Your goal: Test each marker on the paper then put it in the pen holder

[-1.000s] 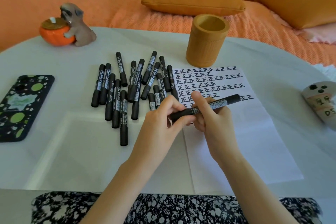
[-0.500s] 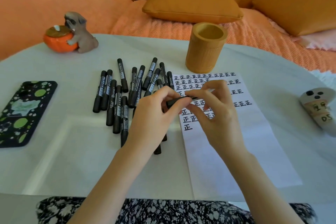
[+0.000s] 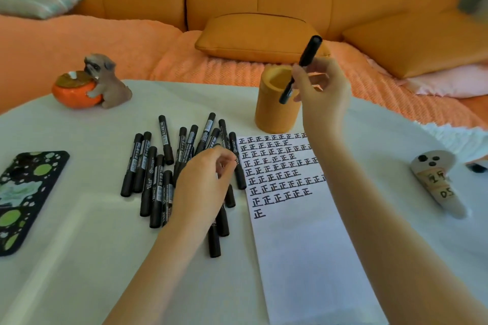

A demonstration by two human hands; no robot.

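One marker (image 3: 311,50) is pinched by the right hand (image 3: 322,95) over the pen holder (image 3: 274,116); a pile (image 3: 148,174) is left, seemingly untested, under the loosely curled, empty left hand (image 3: 201,187).

My right hand (image 3: 320,90) has carried the marker (image 3: 308,56) up over the pen holder (image 3: 274,116), and my left hand (image 3: 203,187), having let go, now hovers over the pile of markers (image 3: 148,171).

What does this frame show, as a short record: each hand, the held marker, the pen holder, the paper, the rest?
Right hand: grips a black marker, tilted, over the pen holder, not yet inside
Left hand: fingers curled over the loose markers; a pinch cannot be told
Paper: rows of test marks at the top, lower part bare
Other: phone case, dog figurine
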